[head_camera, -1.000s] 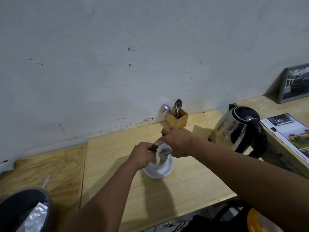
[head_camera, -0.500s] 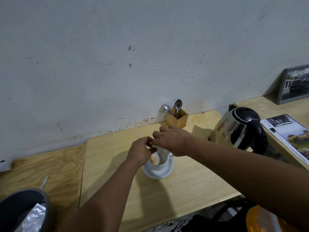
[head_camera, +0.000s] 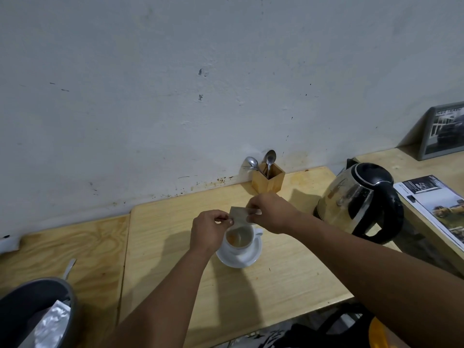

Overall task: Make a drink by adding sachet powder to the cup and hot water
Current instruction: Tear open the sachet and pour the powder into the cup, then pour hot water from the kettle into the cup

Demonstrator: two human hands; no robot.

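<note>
White cup [head_camera: 239,241] is sitting on its saucer [head_camera: 238,259] on the wooden table [head_camera: 170,247], w/ orange-tan powder showing inside it. I'm holding the sachet [head_camera: 239,217] right above the cup, between both hands. My left hand [head_camera: 209,229] is pinching the sachet's left edge w/ fingertips curled in; my right hand [head_camera: 272,213] is pinching the right side, fingers closed on it. Vs. half a sec ago, the sachet is now sitting higher and flatter, stretched between the hands and plainly visible, whereas before it was mostly hidden behind my fingers and tipped down into the cup. Hands are also a bit further apart than then, and more of the cup's inside is showing. Can't tell if any powder is left in the sachet.

Kettle [head_camera: 359,202] is standing to the right of the cup, well apart from it, lid shut. Wooden holder [head_camera: 267,179] w/ spoons [head_camera: 270,159] is sitting by the wall behind my hands. Magazine [head_camera: 437,204] is lying at far right. Grey bin [head_camera: 37,312] w/ a silvery wrapper inside is at bottom left.
</note>
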